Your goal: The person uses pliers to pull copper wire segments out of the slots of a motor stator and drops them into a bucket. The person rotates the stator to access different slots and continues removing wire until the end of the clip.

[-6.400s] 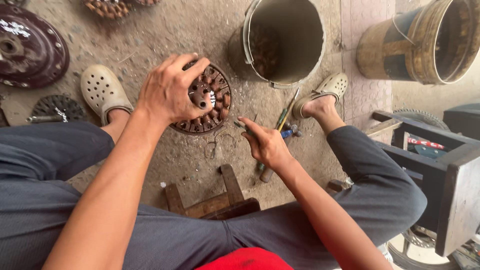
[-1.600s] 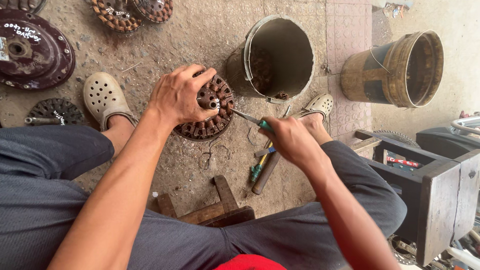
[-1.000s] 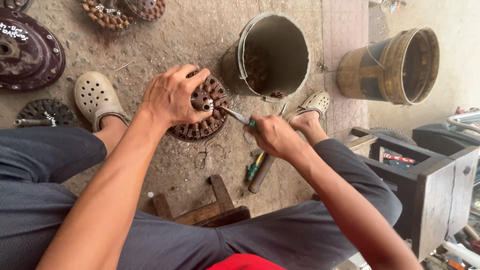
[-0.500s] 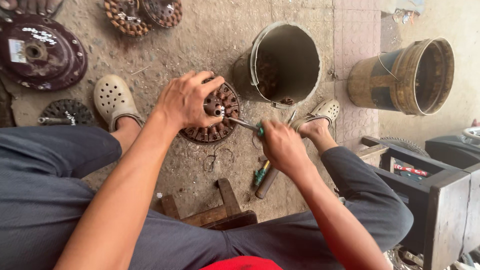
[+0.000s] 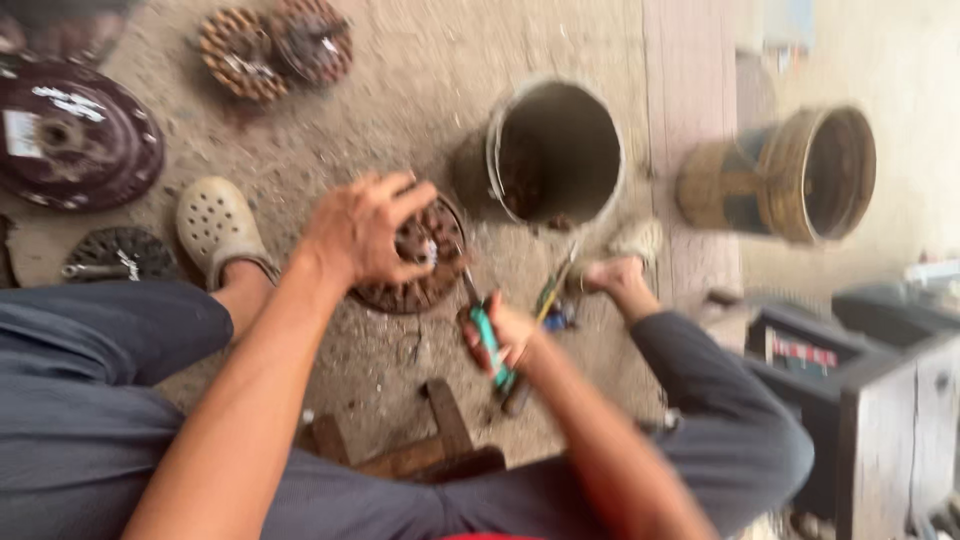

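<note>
- One round wound motor core lies flat on the gritty concrete floor, between the seated person's two feet.
- The left hand rests on top of that core, fingers spread and curled over its left half, gripping it.
- The right hand is clenched around one green-handled screwdriver; the metal shaft points up and left, its tip at the near right edge of the core.
- The right hand sits just to the right of the core and nearer the viewer; the picture is blurred, so the exact contact of the tip cannot be told.
- Two more tools lie on the floor just right of the right hand.
- Two open buckets stand further away: a grey one just beyond the core and a rusty yellow one far right.
- Two similar wound cores lie at the far left.
- One dark round cover lies left, with one smaller disc nearer.
- One pale clog shows on the left foot.
</note>
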